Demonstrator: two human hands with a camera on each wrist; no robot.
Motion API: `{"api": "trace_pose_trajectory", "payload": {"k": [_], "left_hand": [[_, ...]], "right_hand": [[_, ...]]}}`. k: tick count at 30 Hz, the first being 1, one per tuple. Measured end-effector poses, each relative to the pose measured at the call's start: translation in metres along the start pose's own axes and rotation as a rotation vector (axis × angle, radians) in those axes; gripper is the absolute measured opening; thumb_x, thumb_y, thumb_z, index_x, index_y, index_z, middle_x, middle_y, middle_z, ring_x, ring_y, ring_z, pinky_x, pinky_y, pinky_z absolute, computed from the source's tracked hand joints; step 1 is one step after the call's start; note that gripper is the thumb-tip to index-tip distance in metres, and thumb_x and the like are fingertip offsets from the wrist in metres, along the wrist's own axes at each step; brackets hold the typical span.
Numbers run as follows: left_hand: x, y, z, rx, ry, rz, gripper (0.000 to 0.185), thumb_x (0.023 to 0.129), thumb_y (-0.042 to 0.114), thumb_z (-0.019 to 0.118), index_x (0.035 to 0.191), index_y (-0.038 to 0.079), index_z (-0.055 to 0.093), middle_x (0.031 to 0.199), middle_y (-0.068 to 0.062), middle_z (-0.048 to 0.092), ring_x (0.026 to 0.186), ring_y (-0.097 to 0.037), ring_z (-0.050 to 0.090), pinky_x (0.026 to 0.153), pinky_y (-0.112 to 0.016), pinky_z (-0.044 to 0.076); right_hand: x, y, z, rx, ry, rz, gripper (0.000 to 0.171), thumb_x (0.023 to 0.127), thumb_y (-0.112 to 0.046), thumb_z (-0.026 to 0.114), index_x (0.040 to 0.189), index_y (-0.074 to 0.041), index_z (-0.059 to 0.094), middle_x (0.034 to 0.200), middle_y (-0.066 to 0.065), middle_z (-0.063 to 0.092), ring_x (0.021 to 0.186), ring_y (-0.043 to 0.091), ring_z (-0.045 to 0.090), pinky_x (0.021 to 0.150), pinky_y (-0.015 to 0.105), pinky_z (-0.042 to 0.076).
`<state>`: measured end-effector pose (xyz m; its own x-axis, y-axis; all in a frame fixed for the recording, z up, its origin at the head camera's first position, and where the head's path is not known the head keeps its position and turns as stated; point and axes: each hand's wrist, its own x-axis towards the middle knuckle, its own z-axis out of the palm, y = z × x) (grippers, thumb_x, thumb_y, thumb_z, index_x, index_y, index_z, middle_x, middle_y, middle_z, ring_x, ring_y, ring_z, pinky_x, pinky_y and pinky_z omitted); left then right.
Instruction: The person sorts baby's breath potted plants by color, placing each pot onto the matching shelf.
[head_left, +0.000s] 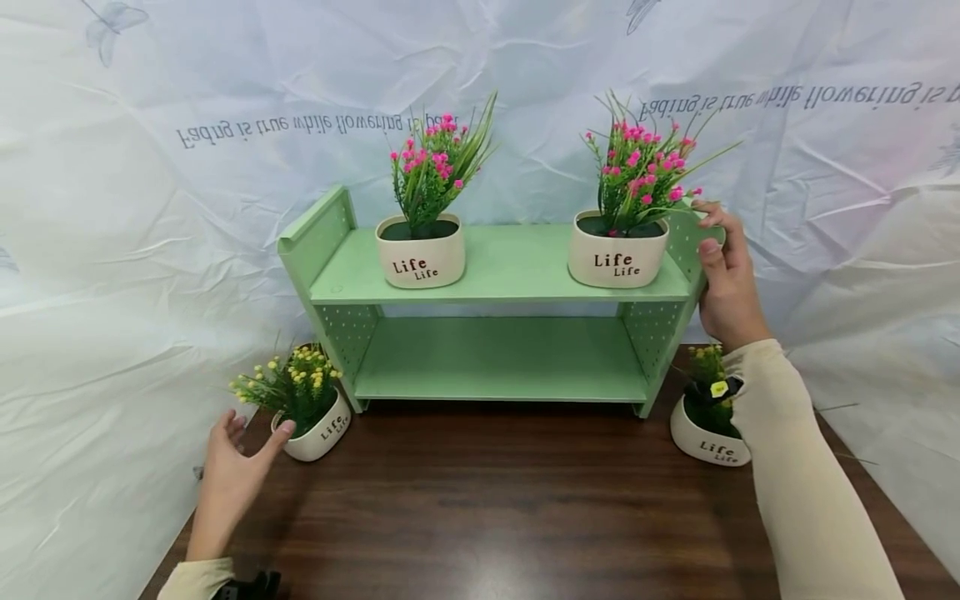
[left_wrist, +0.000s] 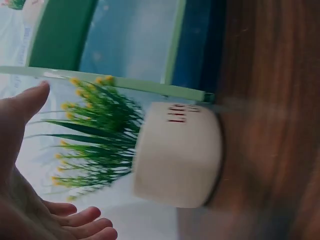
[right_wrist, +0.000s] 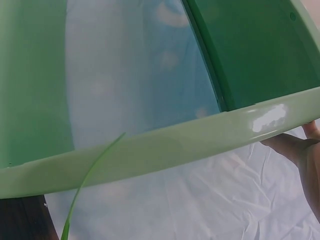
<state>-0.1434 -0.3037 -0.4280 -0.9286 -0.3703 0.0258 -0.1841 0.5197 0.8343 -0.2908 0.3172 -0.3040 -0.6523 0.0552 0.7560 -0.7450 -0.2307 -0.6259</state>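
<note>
My left hand (head_left: 228, 471) is spread open beside the yellow flower pot (head_left: 318, 429). It looks light but smooth, so I'd cup its sides. My right hand (head_left: 723, 279) grips the green shelf (head_left: 495, 267) end.

The shelf (head_left: 495, 267) is pale mint green all over, its side panels dotted with rows of small punched holes; in the right wrist view its rim (right_wrist: 150, 150) shows a glossy lighter green against darker green boards. Two cream pots on its top board, one toward the left end (head_left: 420, 254) and one at the right end (head_left: 617, 252), carry "Life" in dark red-brown letters and hold green grass with hot-pink blossoms. The pot near the desk's left edge (head_left: 318, 427) and the one near its right edge (head_left: 708, 440) are the same cream, with yellow flowers. The desk (head_left: 487, 500) is dark brown woodgrain. The backdrop (head_left: 150, 208) is crinkled white with grey lettering and pale butterflies. Both sleeves are beige
</note>
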Motion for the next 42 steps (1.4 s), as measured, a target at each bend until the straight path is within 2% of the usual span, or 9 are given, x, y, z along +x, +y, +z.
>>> {"api": "trace_pose_trajectory", "payload": {"k": [4,9,15,19,22,28,36,42], "left_hand": [[0.007,-0.009,0.009,0.052,-0.09,-0.044,0.121,0.097,0.053,0.073,0.166,-0.002,-0.009,0.167,-0.039,0.012,0.154,-0.055,0.019,0.12,-0.067,0.028],[0.014,-0.019,0.019,0.09,-0.138,-0.074,0.126,0.091,0.058,0.079,0.167,-0.003,-0.002,0.168,-0.037,0.014,0.154,-0.054,0.021,0.12,-0.067,0.029],[0.017,-0.026,0.027,0.08,-0.124,-0.054,0.127,0.089,0.052,0.084,0.168,-0.001,0.0,0.17,-0.035,0.013,0.155,-0.053,0.021,0.12,-0.067,0.03],[0.02,-0.029,0.028,0.085,-0.114,-0.042,0.125,0.088,0.051,0.085,0.168,-0.001,0.004,0.17,-0.034,0.013,0.155,-0.052,0.021,0.12,-0.067,0.03],[0.024,-0.03,0.028,0.104,-0.122,-0.035,0.125,0.088,0.053,0.084,0.167,-0.003,0.004,0.17,-0.034,0.014,0.155,-0.052,0.021,0.12,-0.066,0.03],[0.032,-0.03,0.029,0.163,-0.152,-0.03,0.125,0.09,0.058,0.08,0.166,-0.006,0.005,0.167,-0.038,0.017,0.152,-0.055,0.024,0.118,-0.068,0.032],[0.038,-0.029,0.033,0.169,-0.152,-0.015,0.127,0.088,0.06,0.081,0.166,-0.006,0.005,0.166,-0.038,0.019,0.151,-0.056,0.026,0.116,-0.071,0.031],[0.044,-0.03,0.036,0.18,-0.163,-0.029,0.128,0.088,0.061,0.081,0.165,-0.008,0.006,0.164,-0.041,0.02,0.149,-0.058,0.026,0.115,-0.071,0.032]], "right_hand": [[-0.001,-0.002,0.001,0.001,-0.005,0.005,0.035,0.105,-0.031,0.065,0.125,-0.004,0.056,0.155,0.012,0.039,0.154,0.032,0.021,0.118,0.035,0.026],[-0.001,-0.006,0.001,-0.009,-0.029,0.039,0.034,0.106,-0.032,0.062,0.127,-0.006,0.054,0.157,0.009,0.035,0.155,0.029,0.019,0.12,0.035,0.023],[-0.001,-0.006,0.001,-0.021,-0.03,0.039,0.036,0.107,-0.032,0.061,0.128,-0.004,0.053,0.157,0.008,0.036,0.156,0.028,0.017,0.122,0.035,0.019],[-0.001,-0.006,0.001,-0.015,-0.017,0.046,0.033,0.106,-0.032,0.062,0.126,-0.007,0.055,0.158,0.008,0.036,0.155,0.029,0.019,0.119,0.033,0.026],[-0.002,-0.006,0.002,-0.008,-0.013,0.049,0.031,0.106,-0.032,0.062,0.126,-0.008,0.056,0.158,0.008,0.036,0.154,0.03,0.022,0.116,0.032,0.031],[-0.002,-0.006,0.002,-0.006,-0.013,0.041,0.033,0.105,-0.033,0.064,0.126,-0.008,0.056,0.158,0.009,0.036,0.151,0.031,0.026,0.114,0.033,0.031],[-0.001,0.0,0.0,0.005,0.013,0.016,0.038,0.102,-0.033,0.069,0.125,-0.006,0.057,0.156,0.011,0.039,0.148,0.033,0.029,0.111,0.033,0.035],[-0.002,-0.001,0.002,0.009,0.014,0.007,0.042,0.101,-0.036,0.069,0.126,-0.004,0.056,0.156,0.013,0.039,0.145,0.034,0.031,0.107,0.034,0.035]]}}
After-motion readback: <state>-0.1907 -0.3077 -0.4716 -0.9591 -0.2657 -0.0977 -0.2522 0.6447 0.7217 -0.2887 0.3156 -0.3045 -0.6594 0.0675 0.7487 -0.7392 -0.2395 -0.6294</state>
